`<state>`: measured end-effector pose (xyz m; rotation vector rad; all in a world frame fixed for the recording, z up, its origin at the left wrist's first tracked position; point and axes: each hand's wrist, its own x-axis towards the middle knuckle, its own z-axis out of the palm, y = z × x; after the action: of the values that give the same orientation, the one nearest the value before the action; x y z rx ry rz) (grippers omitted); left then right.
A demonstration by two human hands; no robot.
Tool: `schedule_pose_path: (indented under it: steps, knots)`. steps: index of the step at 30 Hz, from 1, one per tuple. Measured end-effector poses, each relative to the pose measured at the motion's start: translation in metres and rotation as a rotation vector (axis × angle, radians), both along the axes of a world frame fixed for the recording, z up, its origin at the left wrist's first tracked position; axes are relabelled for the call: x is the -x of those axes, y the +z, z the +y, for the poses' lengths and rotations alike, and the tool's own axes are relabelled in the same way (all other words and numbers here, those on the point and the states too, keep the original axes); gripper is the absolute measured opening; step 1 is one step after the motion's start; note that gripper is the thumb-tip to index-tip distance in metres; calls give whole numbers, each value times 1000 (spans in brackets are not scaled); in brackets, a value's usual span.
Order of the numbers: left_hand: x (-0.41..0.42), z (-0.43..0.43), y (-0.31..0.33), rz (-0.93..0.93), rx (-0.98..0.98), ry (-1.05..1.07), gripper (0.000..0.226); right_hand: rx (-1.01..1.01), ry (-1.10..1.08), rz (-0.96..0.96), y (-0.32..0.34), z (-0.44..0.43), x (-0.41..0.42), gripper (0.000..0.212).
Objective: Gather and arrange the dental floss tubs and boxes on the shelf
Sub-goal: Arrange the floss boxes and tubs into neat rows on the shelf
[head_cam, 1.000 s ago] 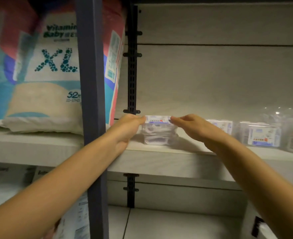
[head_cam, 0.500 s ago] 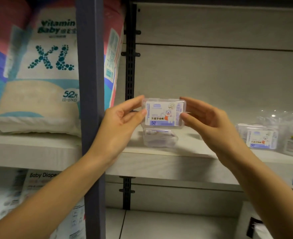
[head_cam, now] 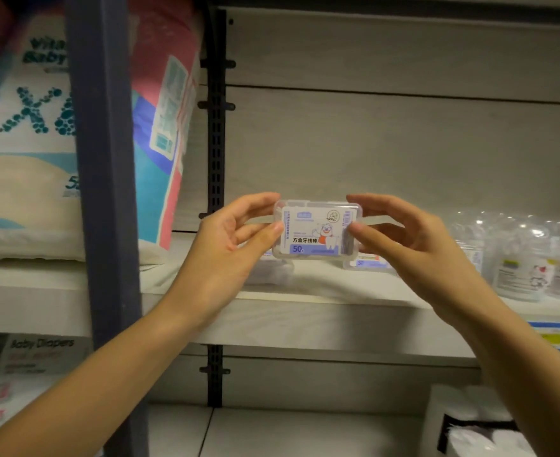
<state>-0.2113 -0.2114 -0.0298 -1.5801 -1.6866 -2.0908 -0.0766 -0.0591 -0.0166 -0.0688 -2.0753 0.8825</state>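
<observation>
A clear dental floss box (head_cam: 316, 230) with a white and purple label is held up in front of the shelf (head_cam: 305, 311), label facing me. My left hand (head_cam: 229, 245) pinches its left end and my right hand (head_cam: 407, 239) pinches its right end. Behind and below it, two more floss boxes lie on the shelf, one (head_cam: 272, 268) mostly hidden by my left hand, another (head_cam: 369, 262) peeking out by my right thumb. Round clear floss tubs (head_cam: 519, 258) stand in a group at the shelf's right end.
A dark upright post (head_cam: 107, 192) divides the shelving on the left. Large XL diaper packs (head_cam: 24, 143) fill the bay beside it. A blue price tag (head_cam: 550, 334) sits on the shelf edge. Below are more diaper packs (head_cam: 34, 374) and a white package (head_cam: 470, 423).
The top floss box was lifted off the box beneath it and raised, label turned toward me. It now sits slightly right of where it was picked up, both hands still on it.
</observation>
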Motion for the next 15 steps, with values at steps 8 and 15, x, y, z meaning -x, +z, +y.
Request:
schedule_pose_path:
  steps: [8,15]
  knots:
    - [-25,73,26,207,136,105,27,-296,-117,-246,43,80,-40,35]
    - [-14,107,32,368,442,292,28,-598,-232,-471,43,117,-23,37]
